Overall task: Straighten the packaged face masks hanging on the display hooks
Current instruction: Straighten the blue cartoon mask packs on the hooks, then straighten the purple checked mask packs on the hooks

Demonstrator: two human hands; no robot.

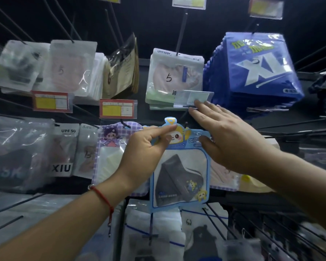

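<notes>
A blue cartoon packet with a dark face mask (179, 178) hangs in the middle of the display. My left hand (145, 147) pinches its top left corner between thumb and fingers. My right hand (226, 140) is spread open, palm toward the rack, with the thumb against the packet's top right edge and the fingertips up at a clear price-tag holder (193, 98). Behind the blue packet hangs a purple checked packet (109, 157) with a pale mask. The hook under the blue packet's top tab is hidden.
Above hang a pink mask packet marked 5 (174, 76), a thick stack of blue XL packets (258, 72) and clear packets (72, 66) at left. Bare black hooks (290, 129) jut out at right. White packets (152, 232) hang below.
</notes>
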